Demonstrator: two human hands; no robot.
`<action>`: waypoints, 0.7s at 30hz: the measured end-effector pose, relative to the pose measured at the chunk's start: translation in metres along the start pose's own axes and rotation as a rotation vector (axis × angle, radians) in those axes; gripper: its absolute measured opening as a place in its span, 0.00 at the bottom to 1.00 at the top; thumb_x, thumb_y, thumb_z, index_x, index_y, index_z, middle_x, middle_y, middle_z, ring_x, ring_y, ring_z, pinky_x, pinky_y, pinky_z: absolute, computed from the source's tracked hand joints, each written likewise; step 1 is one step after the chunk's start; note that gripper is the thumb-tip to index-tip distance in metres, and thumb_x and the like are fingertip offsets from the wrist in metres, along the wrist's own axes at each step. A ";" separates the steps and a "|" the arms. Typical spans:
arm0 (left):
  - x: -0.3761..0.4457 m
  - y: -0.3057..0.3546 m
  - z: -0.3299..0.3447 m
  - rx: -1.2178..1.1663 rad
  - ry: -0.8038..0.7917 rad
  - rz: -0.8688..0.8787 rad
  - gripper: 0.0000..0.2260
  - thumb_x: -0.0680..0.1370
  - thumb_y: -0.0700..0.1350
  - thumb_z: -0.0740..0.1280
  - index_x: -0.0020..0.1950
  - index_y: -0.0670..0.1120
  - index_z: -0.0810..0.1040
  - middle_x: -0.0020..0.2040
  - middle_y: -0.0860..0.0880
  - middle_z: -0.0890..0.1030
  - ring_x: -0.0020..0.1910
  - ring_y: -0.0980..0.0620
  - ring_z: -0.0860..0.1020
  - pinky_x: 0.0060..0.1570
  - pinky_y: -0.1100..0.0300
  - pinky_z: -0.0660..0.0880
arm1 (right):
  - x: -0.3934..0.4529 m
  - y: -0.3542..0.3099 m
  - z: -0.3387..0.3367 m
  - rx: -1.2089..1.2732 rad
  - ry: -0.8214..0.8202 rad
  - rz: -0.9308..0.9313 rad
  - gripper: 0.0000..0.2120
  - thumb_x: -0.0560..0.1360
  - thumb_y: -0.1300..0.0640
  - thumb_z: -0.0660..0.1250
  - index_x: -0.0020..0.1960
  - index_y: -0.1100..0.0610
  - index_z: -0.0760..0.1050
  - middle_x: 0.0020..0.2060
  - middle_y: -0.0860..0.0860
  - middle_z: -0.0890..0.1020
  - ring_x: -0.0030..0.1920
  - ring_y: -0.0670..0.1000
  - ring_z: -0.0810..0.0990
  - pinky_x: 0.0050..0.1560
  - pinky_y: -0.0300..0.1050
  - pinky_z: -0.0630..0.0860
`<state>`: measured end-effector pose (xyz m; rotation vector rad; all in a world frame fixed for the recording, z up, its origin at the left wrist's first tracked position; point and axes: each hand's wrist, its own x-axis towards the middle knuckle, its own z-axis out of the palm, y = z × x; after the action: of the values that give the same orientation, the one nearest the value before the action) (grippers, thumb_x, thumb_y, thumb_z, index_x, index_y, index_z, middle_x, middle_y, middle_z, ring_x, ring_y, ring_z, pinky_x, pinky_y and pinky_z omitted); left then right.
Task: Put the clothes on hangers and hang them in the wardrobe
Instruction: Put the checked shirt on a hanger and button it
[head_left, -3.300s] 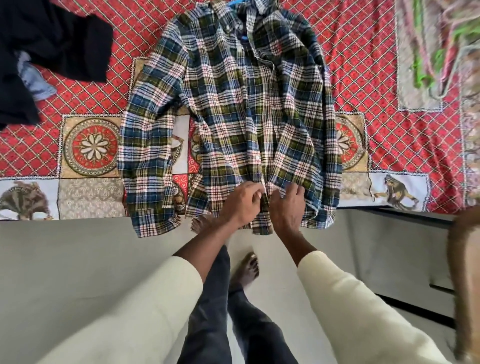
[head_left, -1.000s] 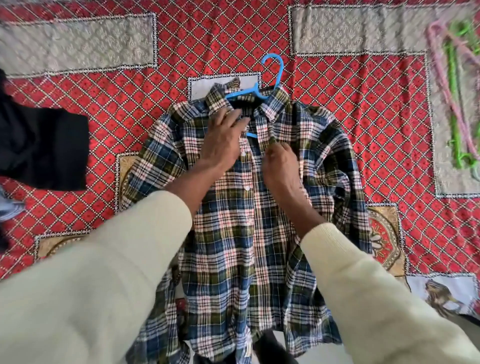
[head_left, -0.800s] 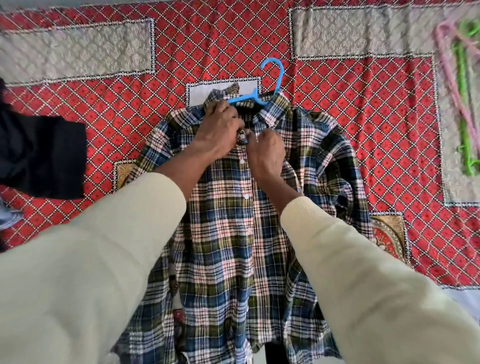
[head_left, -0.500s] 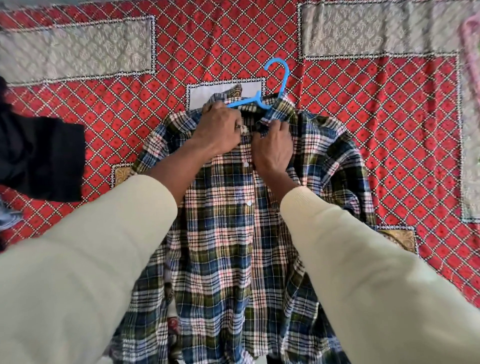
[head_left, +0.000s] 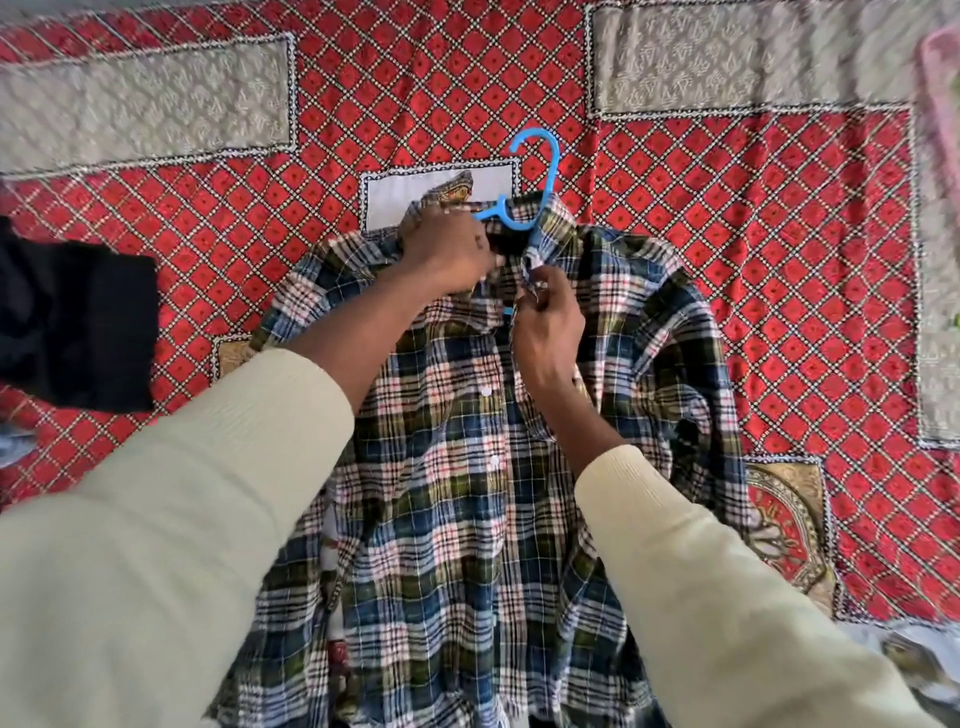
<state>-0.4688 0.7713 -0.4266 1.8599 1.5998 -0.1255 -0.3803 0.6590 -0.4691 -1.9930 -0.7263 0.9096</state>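
Both our hands work at the collar of the plaid shirt (head_left: 467, 493), which lies spread face up across the middle of the red patterned bedspread (head_left: 753, 260). Our left hand (head_left: 447, 249) grips the left collar edge; our right hand (head_left: 550, 322) pinches the placket opposite. We see the blue hanger (head_left: 540, 176) hook poking out above the collar. Dark clothing (head_left: 72, 322) sits at the left edge.

A red bedspread (head_left: 727, 260) with a white lattice print covers the whole surface, broken by grey-beige patterned panels (head_left: 145, 98) toward its far edge (one left, one right). A gold-and-red medallion patch (head_left: 784, 519) sits near its right edge, closer in.
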 end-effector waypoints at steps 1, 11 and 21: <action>-0.003 -0.002 -0.002 0.040 -0.082 0.001 0.12 0.75 0.49 0.73 0.54 0.44 0.82 0.59 0.42 0.75 0.55 0.47 0.75 0.69 0.51 0.61 | 0.001 -0.001 0.001 -0.034 0.016 -0.016 0.15 0.76 0.66 0.61 0.60 0.57 0.78 0.49 0.51 0.80 0.43 0.50 0.77 0.39 0.42 0.71; -0.007 -0.015 -0.001 0.176 -0.029 0.120 0.07 0.76 0.44 0.69 0.54 0.51 0.81 0.65 0.43 0.72 0.69 0.44 0.64 0.69 0.50 0.53 | 0.013 -0.012 0.021 -0.411 -0.042 -0.046 0.23 0.74 0.66 0.58 0.65 0.54 0.77 0.53 0.54 0.81 0.45 0.53 0.75 0.38 0.44 0.64; 0.009 -0.015 -0.008 -0.135 -0.042 -0.053 0.07 0.75 0.41 0.70 0.49 0.39 0.84 0.41 0.44 0.81 0.38 0.50 0.79 0.43 0.62 0.74 | 0.006 -0.022 0.023 -0.035 0.117 0.056 0.12 0.78 0.54 0.67 0.58 0.59 0.81 0.49 0.52 0.76 0.44 0.48 0.76 0.45 0.40 0.77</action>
<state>-0.4829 0.7836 -0.4310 1.7019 1.5900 -0.0766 -0.3989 0.6843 -0.4617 -2.0878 -0.6273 0.8100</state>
